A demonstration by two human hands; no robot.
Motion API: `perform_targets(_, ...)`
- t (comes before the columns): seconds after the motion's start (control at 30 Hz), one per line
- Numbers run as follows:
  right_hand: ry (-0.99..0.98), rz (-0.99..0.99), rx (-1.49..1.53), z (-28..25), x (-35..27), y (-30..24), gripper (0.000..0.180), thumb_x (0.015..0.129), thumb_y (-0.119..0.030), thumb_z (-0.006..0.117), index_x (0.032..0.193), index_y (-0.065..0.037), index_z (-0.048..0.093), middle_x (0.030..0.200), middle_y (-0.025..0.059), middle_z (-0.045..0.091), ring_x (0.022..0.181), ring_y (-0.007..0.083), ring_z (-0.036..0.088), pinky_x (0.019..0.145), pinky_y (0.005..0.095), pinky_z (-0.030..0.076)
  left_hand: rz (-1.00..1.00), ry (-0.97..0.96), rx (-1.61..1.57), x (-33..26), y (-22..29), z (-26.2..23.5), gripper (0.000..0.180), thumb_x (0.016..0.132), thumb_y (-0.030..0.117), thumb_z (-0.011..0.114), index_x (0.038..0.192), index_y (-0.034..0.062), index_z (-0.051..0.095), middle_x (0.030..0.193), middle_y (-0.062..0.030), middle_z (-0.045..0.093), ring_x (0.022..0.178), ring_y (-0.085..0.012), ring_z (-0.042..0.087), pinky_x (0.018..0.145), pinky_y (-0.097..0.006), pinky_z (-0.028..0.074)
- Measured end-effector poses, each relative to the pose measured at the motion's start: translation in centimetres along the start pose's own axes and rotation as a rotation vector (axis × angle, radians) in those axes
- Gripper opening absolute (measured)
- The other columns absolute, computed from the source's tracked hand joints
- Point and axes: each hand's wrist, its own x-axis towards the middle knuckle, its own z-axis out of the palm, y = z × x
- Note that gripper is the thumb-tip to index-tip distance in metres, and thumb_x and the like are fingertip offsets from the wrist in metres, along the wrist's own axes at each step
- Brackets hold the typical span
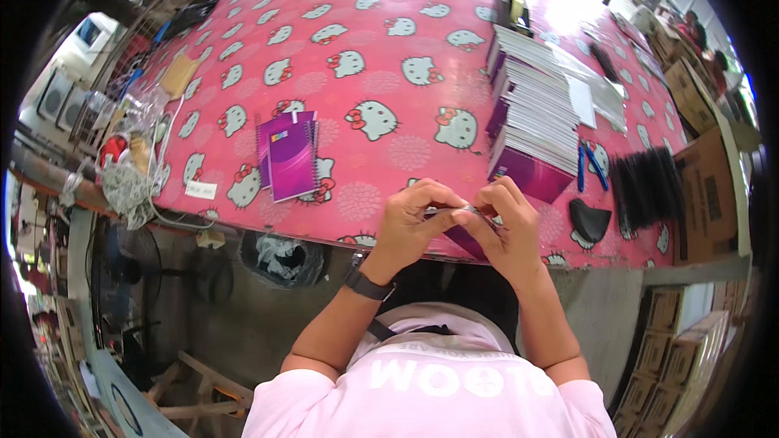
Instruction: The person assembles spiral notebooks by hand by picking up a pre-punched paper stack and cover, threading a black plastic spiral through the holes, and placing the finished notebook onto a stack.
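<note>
Close to the table's front edge, a purple notebook (pixel 465 241) lies partly hidden under my hands. My left hand (pixel 412 223) is closed, thumb and fingertips pinching at the notebook's upper edge. Meeting it there, my right hand (pixel 510 227) is closed too, fingers bent over the same edge. A small, thin piece shows between the fingertips, too small to name. To the left lie two overlapping purple spiral notebooks (pixel 291 162). On the right rises a long stack of purple-covered notebooks (pixel 531 117), their white page edges showing.
Right of the stack are blue-handled pliers (pixel 592 168), a black curved piece (pixel 590 220) and a bundle of black spiral coils (pixel 647 188). A cardboard box (pixel 707 194) borders the table. A tape dispenser (pixel 513 12) stands behind the stack. A lined bin (pixel 282 259) sits below the edge.
</note>
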Motion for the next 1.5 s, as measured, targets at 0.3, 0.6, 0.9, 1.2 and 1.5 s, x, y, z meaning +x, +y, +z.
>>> perform_targets(0.3,-0.108,-0.039,-0.142,1.0,0.2,-0.6,0.017,0.086,-0.012,0.061,0.095,0.001,0.056,0.085,0.0153,0.057,0.078,0.0338,0.056,0.066,0.0394,0.046,-0.004,0.139,0.025,-0.3,-0.7,-0.2,0.02,0.083,0.009,0.069,0.098,0.0032,0.057,0.085,-0.0011,0.06,0.079,-0.008,0.055,0.071,-0.023,0.046)
perform_targets(0.6,0.194,-0.004,-0.161,-3.6,1.8,2.1,0.043,0.078,-0.014,0.069,0.117,-0.001,0.055,0.122,0.0152,0.056,0.108,0.0337,0.052,0.094,0.0426,0.04,0.13,1.057,-0.001,0.0,4.4,-13.2,0.028,0.095,0.013,0.053,0.121,0.005,0.05,0.095,-0.0021,0.055,0.084,-0.0097,0.055,0.07,-0.023,0.047)
perform_targets(0.9,0.242,-0.102,-0.625,-5.3,1.4,10.9,0.031,0.07,-0.009,0.071,0.099,-0.009,0.061,0.093,0.0069,0.059,0.091,0.0281,0.053,0.081,0.0392,0.037,0.063,1.065,1.645,-4.6,0.4,-17.7,0.057,0.077,0.028,0.071,0.125,0.0047,0.049,0.127,-0.018,0.043,0.118,-0.0341,0.039,0.098,-0.047,0.032)
perform_targets(1.2,0.051,-0.13,-0.6,-3.1,0.8,5.4,0.014,0.066,-0.011,0.065,0.076,-0.015,0.057,0.077,0.0009,0.055,0.081,0.0188,0.056,0.079,0.0392,0.032,0.163,0.111,0.701,1.9,-1.1,0.7,0.054,0.076,0.016,0.074,0.123,0.0029,0.05,0.117,-0.0129,0.052,0.11,-0.0233,0.049,0.096,-0.036,0.038)
perform_targets(1.5,-0.034,0.162,-0.053,-4.0,-3.3,8.3,0.024,0.072,-0.015,0.073,0.09,-0.004,0.063,0.082,0.0099,0.064,0.074,0.0285,0.057,0.067,0.0372,0.046,-0.249,0.015,0.188,0.7,-4.9,-1.8,0.022,0.085,0.005,0.065,0.105,0.006,0.058,0.079,0.0033,0.058,0.071,-0.0068,0.052,0.066,-0.021,0.042)
